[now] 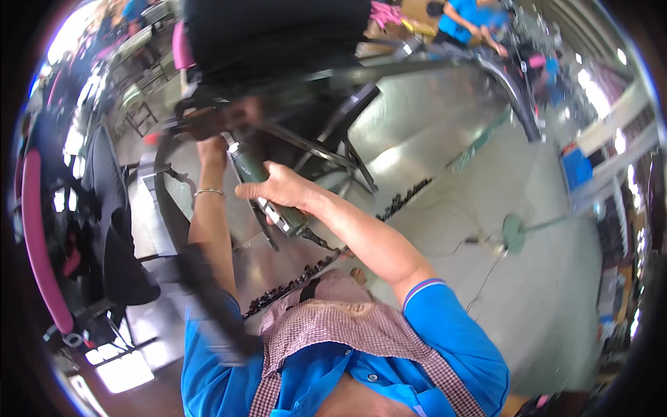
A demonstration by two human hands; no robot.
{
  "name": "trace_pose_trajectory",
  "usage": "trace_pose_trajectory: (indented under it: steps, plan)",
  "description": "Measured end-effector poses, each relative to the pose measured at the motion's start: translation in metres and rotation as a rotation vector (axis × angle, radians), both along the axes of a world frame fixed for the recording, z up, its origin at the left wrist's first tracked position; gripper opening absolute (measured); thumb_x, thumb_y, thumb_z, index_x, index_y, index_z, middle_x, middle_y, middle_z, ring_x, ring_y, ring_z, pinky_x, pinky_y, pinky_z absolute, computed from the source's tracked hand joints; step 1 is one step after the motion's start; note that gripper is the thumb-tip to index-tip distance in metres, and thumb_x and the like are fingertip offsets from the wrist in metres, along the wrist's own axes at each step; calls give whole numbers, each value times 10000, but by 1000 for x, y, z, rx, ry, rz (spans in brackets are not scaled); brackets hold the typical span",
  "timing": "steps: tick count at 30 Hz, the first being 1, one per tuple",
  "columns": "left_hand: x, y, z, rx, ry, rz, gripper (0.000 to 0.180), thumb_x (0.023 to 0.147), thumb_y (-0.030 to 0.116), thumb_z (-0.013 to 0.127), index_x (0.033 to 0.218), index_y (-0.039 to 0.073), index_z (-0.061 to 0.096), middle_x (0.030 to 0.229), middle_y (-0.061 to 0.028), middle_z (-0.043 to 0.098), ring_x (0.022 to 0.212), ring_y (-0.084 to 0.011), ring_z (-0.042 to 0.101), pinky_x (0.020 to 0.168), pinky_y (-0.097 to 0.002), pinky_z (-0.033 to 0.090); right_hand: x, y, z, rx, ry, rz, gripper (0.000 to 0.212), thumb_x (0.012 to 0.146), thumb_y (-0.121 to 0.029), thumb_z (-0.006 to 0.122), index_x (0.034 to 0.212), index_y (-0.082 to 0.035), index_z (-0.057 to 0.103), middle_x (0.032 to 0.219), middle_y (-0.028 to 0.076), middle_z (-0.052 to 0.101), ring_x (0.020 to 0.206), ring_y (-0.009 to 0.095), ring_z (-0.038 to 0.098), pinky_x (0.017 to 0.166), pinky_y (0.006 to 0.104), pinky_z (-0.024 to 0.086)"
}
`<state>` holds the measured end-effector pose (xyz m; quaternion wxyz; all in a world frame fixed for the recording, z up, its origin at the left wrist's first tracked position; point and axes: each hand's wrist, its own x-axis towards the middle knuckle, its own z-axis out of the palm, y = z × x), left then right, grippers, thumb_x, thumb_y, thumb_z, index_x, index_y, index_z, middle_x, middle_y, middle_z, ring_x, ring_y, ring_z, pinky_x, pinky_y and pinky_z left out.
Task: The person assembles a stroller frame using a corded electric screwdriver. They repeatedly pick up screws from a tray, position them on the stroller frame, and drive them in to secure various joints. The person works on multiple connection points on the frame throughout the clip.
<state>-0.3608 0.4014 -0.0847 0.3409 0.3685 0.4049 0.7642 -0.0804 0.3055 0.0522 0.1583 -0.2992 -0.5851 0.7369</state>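
Note:
My right hand (281, 186) is wrapped round the body of a dark green electric screwdriver (254, 167), with its cord end pointing toward me. The tool's tip reaches up to a dark joint on a black metal frame (306, 142). Just left of the tip is my left hand (210, 149), raised against that joint. Its fingers are mostly hidden by the frame and blurred. A large black panel (278, 42) sits on the frame above both hands. A curved black bar (170, 201) passes close beside my left forearm.
At left stands another black frame with a pink padded tube (42, 243). A dark chain (299, 276) runs along the floor line in front of me. A green round base (513, 233) and cables lie at right. Another person in blue (458, 21) works at the far right.

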Motion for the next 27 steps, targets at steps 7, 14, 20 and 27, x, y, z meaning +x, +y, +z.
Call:
trace_pose_trajectory:
  steps: [7,14,20,27]
  plan:
    - [-6,-50,-11,-13,140,-12,206,975,48,495,1161,2,573,1084,-72,652,980,-154,629,889,-280,511,136,-45,-46,94,-102,-34,616,737,-214,829,1202,11,495,803,63,602,531,130,586,449,290,481]
    - [170,-180,-59,-586,808,-165,117,889,86,651,989,42,691,896,-32,682,854,-115,652,754,-262,528,242,-76,-97,-161,-76,-316,640,779,-200,793,1274,11,446,711,50,563,500,126,566,412,286,448]
    - [263,-173,-121,-347,822,-594,147,791,1,668,935,26,678,917,-88,654,821,-229,670,739,-304,545,255,-111,-111,-270,-199,-432,648,773,-111,673,1344,12,391,666,65,559,457,152,573,421,287,469]
    - [300,-155,-137,-159,1224,-661,134,772,47,611,882,80,682,877,-87,612,894,-301,593,788,-397,504,267,-148,-136,-350,-222,-547,677,743,-229,799,1252,21,429,727,65,579,505,140,589,441,275,488]
